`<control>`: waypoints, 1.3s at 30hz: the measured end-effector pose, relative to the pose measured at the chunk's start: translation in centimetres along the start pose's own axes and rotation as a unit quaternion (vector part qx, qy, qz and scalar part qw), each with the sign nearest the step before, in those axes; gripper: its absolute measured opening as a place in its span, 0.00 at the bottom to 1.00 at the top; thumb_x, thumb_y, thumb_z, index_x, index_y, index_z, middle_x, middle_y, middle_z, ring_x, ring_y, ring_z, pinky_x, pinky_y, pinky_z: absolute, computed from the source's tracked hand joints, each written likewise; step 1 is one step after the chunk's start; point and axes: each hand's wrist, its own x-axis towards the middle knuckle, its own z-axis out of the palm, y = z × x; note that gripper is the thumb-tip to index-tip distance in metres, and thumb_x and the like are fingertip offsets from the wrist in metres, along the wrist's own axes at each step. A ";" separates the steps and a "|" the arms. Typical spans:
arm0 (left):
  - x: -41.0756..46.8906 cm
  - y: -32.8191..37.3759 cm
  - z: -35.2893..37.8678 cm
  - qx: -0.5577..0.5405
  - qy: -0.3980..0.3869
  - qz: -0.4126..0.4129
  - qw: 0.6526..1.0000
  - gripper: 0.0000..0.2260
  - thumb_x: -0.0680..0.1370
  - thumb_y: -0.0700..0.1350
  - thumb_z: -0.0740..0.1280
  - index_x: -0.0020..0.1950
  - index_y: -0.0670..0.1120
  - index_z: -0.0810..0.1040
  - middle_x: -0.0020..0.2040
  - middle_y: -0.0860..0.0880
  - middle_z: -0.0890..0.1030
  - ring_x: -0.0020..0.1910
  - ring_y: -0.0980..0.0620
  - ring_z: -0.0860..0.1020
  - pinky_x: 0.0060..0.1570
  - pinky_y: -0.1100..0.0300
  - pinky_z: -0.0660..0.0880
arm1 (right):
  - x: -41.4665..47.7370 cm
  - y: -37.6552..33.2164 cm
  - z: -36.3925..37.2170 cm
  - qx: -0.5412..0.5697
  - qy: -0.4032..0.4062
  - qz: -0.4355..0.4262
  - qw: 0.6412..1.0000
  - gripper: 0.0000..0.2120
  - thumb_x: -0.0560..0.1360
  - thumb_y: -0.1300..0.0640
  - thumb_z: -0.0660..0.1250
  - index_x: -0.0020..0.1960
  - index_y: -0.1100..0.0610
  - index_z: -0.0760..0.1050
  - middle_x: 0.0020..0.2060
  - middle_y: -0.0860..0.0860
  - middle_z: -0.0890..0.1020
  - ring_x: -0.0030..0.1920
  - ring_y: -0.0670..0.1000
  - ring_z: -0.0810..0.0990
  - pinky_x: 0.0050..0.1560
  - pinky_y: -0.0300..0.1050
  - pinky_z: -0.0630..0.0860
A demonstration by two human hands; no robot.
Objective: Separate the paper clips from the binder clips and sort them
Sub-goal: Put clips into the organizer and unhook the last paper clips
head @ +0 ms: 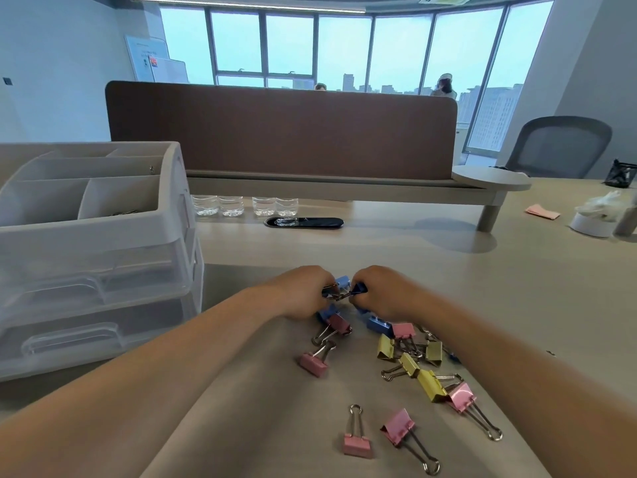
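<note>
Office w/ a curved run of tall windows (344, 46) at the back; hazy daylight, city towers (489, 108) outside. Strip light (241, 4) along the ceiling. Pale wall (62, 81) on the left w/ whiteboards (146, 56) leaning vs. it. Brown divider panel (282, 132) spans the beige desk (448, 270), above a raised shelf (344, 191) w/ a round end on the right. Grey mesh chair (558, 146) beyond, far right. Black cable grommet (305, 222) set in the desktop.

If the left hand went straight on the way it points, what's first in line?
Left hand would likely meet the right hand, just past the blue binder clips both grip; depth unclear.
</note>
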 end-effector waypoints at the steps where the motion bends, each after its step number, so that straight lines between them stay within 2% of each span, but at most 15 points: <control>1: -0.2 0.0 -0.4 0.005 -0.014 0.005 1.000 0.07 0.78 0.46 0.68 0.53 0.44 0.77 0.42 0.49 0.74 0.42 0.48 0.72 0.33 0.59 0.64 | 0.0 -0.1 0.0 -0.004 -0.001 -0.003 1.000 0.05 0.77 0.57 0.67 0.46 0.60 0.77 0.43 0.56 0.79 0.40 0.52 0.74 0.40 0.45 0.68; 3: -0.5 -0.2 -0.8 0.010 -0.040 0.016 0.999 0.10 0.76 0.46 0.70 0.55 0.44 0.78 0.43 0.49 0.75 0.42 0.48 0.73 0.34 0.59 0.64 | 0.0 -0.3 0.1 -0.014 -0.007 -0.009 1.000 0.07 0.77 0.57 0.66 0.49 0.61 0.78 0.45 0.58 0.79 0.41 0.52 0.73 0.41 0.46 0.69; 7: -0.7 -0.5 -0.5 0.024 -0.066 0.017 0.997 0.17 0.74 0.45 0.71 0.63 0.47 0.77 0.53 0.47 0.79 0.49 0.46 0.77 0.45 0.55 0.73 | -0.2 -0.6 0.2 -0.043 -0.019 -0.016 0.999 0.09 0.78 0.56 0.65 0.51 0.62 0.78 0.45 0.57 0.78 0.41 0.53 0.73 0.40 0.46 0.67; 10: -0.6 -0.1 -0.3 0.032 -0.052 0.016 0.998 0.12 0.75 0.44 0.70 0.58 0.46 0.77 0.48 0.48 0.76 0.44 0.48 0.73 0.35 0.59 0.65 | -0.2 -0.7 0.4 -0.052 -0.022 -0.016 0.998 0.10 0.79 0.56 0.64 0.51 0.62 0.77 0.42 0.55 0.76 0.40 0.52 0.71 0.38 0.44 0.65; 12: -0.6 0.1 -0.3 0.037 -0.048 0.018 0.998 0.09 0.75 0.45 0.70 0.53 0.45 0.77 0.44 0.48 0.74 0.42 0.48 0.72 0.32 0.59 0.62 | -0.2 -0.7 0.4 -0.053 -0.022 -0.013 0.998 0.10 0.79 0.56 0.64 0.51 0.63 0.77 0.43 0.56 0.77 0.40 0.52 0.71 0.39 0.45 0.66; 15: -0.8 0.1 -0.5 0.046 -0.046 0.018 0.998 0.07 0.75 0.45 0.70 0.49 0.45 0.76 0.42 0.48 0.74 0.42 0.47 0.73 0.33 0.57 0.62 | -0.4 -0.6 0.3 -0.048 -0.014 -0.007 0.999 0.09 0.79 0.56 0.64 0.50 0.62 0.77 0.46 0.57 0.79 0.41 0.53 0.73 0.42 0.46 0.67; 19: -1.1 -0.3 -1.5 0.074 -0.015 0.008 0.997 0.05 0.75 0.44 0.69 0.48 0.43 0.76 0.46 0.43 0.78 0.43 0.45 0.74 0.36 0.57 0.66 | -0.6 -0.7 -0.4 -0.031 0.006 -0.005 1.000 0.06 0.79 0.56 0.64 0.48 0.58 0.77 0.46 0.55 0.79 0.45 0.55 0.77 0.43 0.46 0.69; 25: -2.1 -0.8 -2.8 0.102 0.044 0.003 0.994 0.06 0.77 0.43 0.67 0.47 0.40 0.77 0.47 0.41 0.76 0.43 0.43 0.78 0.39 0.54 0.72 | -0.9 -1.9 -1.6 -0.024 0.043 -0.011 0.999 0.07 0.79 0.57 0.64 0.54 0.58 0.78 0.50 0.54 0.80 0.49 0.53 0.77 0.49 0.46 0.73; 29: -2.7 -1.1 -3.3 0.084 0.063 -0.016 0.994 0.08 0.78 0.45 0.67 0.49 0.39 0.76 0.50 0.41 0.76 0.46 0.44 0.77 0.44 0.52 0.72 | -0.8 -2.7 -1.7 -0.008 0.059 -0.008 0.998 0.08 0.80 0.55 0.64 0.55 0.58 0.77 0.50 0.54 0.80 0.48 0.53 0.77 0.49 0.46 0.73; 32: -3.4 -1.0 -3.7 0.058 0.072 -0.040 0.995 0.10 0.79 0.46 0.66 0.50 0.38 0.75 0.49 0.41 0.77 0.44 0.46 0.73 0.41 0.56 0.67 | -0.7 -3.3 -1.9 -0.002 0.057 -0.004 0.998 0.08 0.80 0.55 0.63 0.54 0.58 0.77 0.49 0.55 0.81 0.48 0.54 0.77 0.49 0.47 0.74; 39: -5.0 -1.0 -4.2 -0.046 0.089 -0.084 0.991 0.10 0.81 0.49 0.64 0.53 0.42 0.73 0.47 0.45 0.74 0.43 0.48 0.72 0.38 0.57 0.65 | -1.4 -5.3 -3.8 0.013 0.063 -0.022 0.998 0.07 0.81 0.55 0.62 0.53 0.57 0.77 0.48 0.54 0.81 0.48 0.53 0.78 0.50 0.47 0.75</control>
